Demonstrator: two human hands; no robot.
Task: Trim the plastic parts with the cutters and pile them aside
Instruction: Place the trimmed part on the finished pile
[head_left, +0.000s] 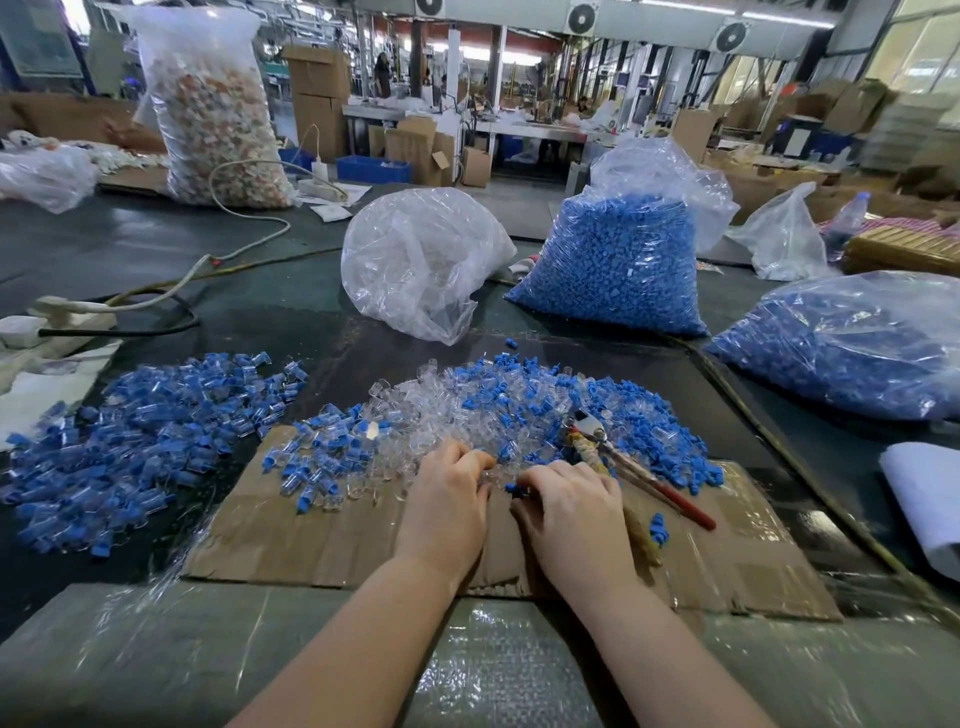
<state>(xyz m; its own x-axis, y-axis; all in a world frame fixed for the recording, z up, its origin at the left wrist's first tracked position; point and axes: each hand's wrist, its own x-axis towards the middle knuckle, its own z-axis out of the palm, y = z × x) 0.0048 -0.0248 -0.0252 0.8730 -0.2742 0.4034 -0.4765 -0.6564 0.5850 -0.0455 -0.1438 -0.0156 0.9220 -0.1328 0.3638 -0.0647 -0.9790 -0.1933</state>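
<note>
While both hands worked at the near edge of the loose heap (467, 410), the step looked like picking out the next piece, not cutting. The left hand (451, 493) lay palm down with fingers curled into the clear parts; whether it actually held one could not be told. The right hand (569, 499) pinched a small blue part (511, 488) at its fingertips. The cutters (631, 465) lay unheld just beside the right hand on the corrugated cardboard sheet (322, 535), steel nose in the blue bits, one handle red, the other wrapped in frayed cloth. Next, I judged, the right hand would need to take up the cutters while the left presented a part.

The parts were small, stubby and hard-looking: glossy transparent shells and matte blue plugs. A separate pile (140, 431) of joined blue-and-clear pieces sat to the left on the dark table (156, 249). Crinkled clear bags of blue pieces (618, 265) stood behind.
</note>
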